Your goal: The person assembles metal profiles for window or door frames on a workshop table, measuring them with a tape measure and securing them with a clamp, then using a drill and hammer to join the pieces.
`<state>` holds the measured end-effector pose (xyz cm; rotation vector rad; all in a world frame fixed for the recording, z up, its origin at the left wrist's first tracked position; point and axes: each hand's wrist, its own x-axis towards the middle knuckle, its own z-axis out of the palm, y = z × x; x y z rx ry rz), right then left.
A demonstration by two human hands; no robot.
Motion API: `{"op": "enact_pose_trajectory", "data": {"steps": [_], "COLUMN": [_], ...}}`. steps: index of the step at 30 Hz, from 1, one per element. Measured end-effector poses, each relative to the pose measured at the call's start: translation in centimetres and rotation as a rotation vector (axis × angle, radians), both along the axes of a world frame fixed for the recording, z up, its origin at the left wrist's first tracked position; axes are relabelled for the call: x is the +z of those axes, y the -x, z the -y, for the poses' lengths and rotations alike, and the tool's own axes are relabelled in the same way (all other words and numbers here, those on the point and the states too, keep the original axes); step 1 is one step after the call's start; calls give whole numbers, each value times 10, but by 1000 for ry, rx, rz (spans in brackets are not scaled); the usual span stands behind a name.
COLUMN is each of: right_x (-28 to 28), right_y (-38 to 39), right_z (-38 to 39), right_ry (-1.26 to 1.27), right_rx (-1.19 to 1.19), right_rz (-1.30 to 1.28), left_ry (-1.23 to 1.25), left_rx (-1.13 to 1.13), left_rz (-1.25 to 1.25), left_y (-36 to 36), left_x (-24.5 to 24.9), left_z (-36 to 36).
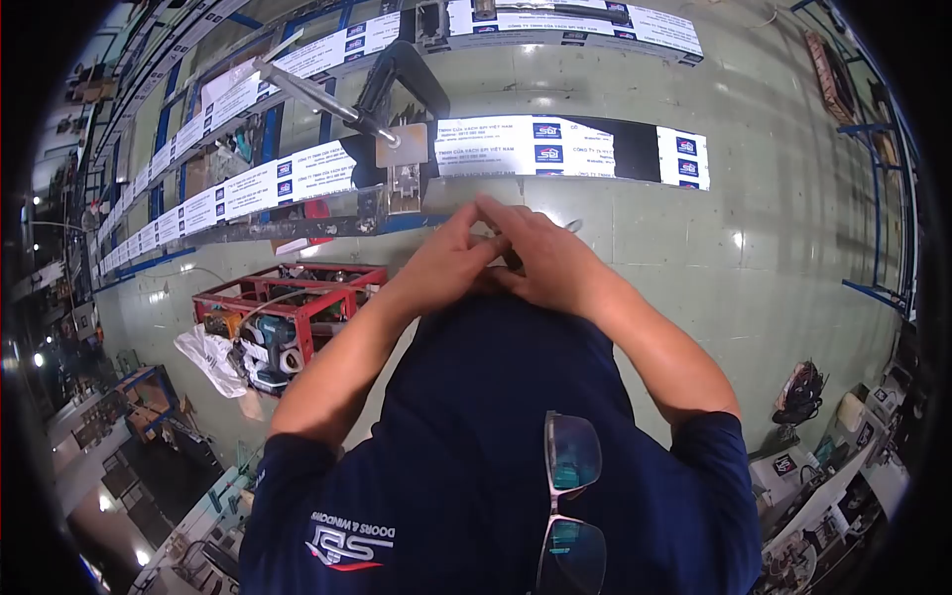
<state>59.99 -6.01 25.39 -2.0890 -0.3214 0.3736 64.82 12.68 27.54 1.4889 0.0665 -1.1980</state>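
Note:
Both hands meet in front of the dark blue shirt (496,397), fingertips touching. My left hand (545,253) is on the right side, its fingers bent toward the other hand. My right hand (446,258) comes from the left, and its fingers overlap those of my left hand. Whether anything small lies between them is hidden. Just beyond the hands lies a long profile (476,149) wrapped in white printed film, with a black section. A metal plate (402,146) and a clamp-like tool with a silver rod (317,96) sit at its left part.
A red tool rack (342,275) with power tools, including a teal drill (270,332), stands at the left. More film-wrapped profiles (248,198) rest on blue frames at the upper left. Glasses (575,456) hang on the shirt. A dark bag (799,392) is at the right.

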Motion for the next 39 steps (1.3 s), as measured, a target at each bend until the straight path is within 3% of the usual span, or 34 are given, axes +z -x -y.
{"op": "enact_pose_trajectory", "data": {"steps": [4,5,6,7,8,9,10,12,17,19,21,22,24,25,27,34,39], "right_x": [1,0,-1,-6,-23,-30,-50,-66,-71,-74,-75,-77,-77,-75,-69,-84,-84], "right_y": [6,9,9,8,15,16,23,24,1,-9,-20,-22,-30,-33,-42,-63,-70], "right_z": [55,78,108,144,183,219,260,330,376,370,360,354,344,340,330,326,322], "right_ry": [144,200,237,273,294,318,357,290,405,386,364,355,386,422,460,501,504], "right_rx": [13,-30,-45,-55,-111,-180,-241,-365,-457,-463,-472,-475,-466,-460,-470,-445,-415], "right_rz": [-10,18,-117,-252,-149,-203,-59,-247,-236,-222,-237,-222,-237,-252,-244,-151,-160], "left_ry": [59,125,192,188,227,263,272,263,114,120,6,2,-140,-143,-178,-420,-476], "left_rx": [93,248,402,401,485,568,640,728,863,769,443,447,96,99,60,-21,-16], "left_rz": [52,27,2,2,-11,-30,-51,-83,-145,-145,-28,-25,675,674,1140,1396,1357], "left_y": [5,0,-8,-18,-32,-42,-50,-64,-63,-48,-34,-31,-28,-31,-47,-101,-119], "left_x": [-38,-42,-46,-51,-57,-63,-68,-100,-99,-98,-87,-83,-74,-70,-64,-104,-125], "left_z": [14,16,18,18,16,13,11,11,60,71,82,84,87,89,96,96,86]}}
